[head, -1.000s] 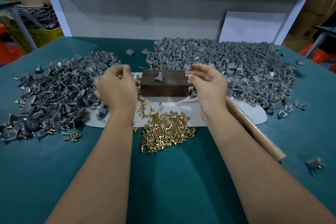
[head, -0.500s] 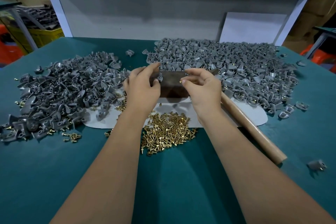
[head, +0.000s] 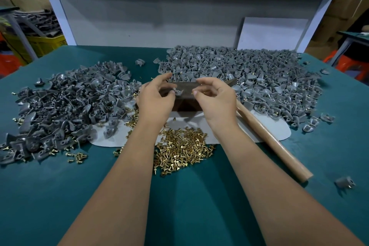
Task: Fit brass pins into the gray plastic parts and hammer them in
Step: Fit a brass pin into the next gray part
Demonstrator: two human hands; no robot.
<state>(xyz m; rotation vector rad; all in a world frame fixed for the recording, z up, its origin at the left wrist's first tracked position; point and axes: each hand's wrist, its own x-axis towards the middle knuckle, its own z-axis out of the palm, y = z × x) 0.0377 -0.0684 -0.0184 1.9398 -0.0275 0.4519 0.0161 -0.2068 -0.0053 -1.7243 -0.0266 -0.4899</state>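
Gray plastic part [head: 178, 92]: one, on the dark block [head: 184, 97], pinched by your left hand [head: 154, 97]. Your right hand [head: 216, 96] pinches one brass pin [head: 193, 92]. Two gray heaps, one pin pile [head: 180, 149] on the surface [head: 179, 205].

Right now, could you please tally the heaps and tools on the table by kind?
Gray part heaps: 2 (left heap, right heap)
Main brass pin heap: 1
Hammer: 1
Dark block: 1
White mat: 1
Total: 6

No legible txt or labels.
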